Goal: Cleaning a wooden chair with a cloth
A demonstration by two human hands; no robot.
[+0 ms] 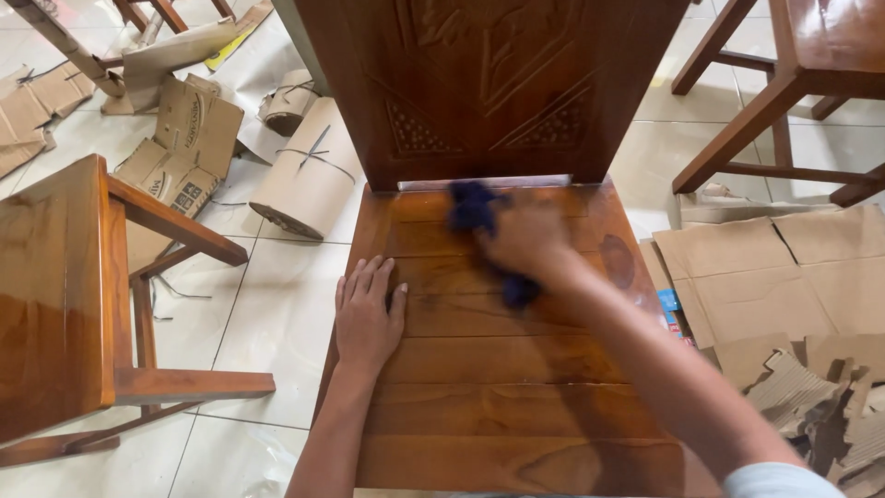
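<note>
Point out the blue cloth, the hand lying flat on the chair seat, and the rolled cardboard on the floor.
blue cloth (473, 207): head view, upper bunched end.
left hand (367, 314): head view, back of the hand.
rolled cardboard (309, 175): head view, middle of the roll's side.

Dark blue cloth (479, 214) bunched, blurred, on slatted glossy brown wooden chair seat (498, 369), near the carved backrest (489, 74)

cardboard scraps (774, 258) (torn), rolled cardboard (309, 175), side chair (55, 295)

The chair seat (498, 369) is glossy, varnished wood slats. On it, a dark blue cloth (475, 207) looks soft and matt. Right of the seat, torn corrugated cardboard (784, 267) looks rough.
</note>
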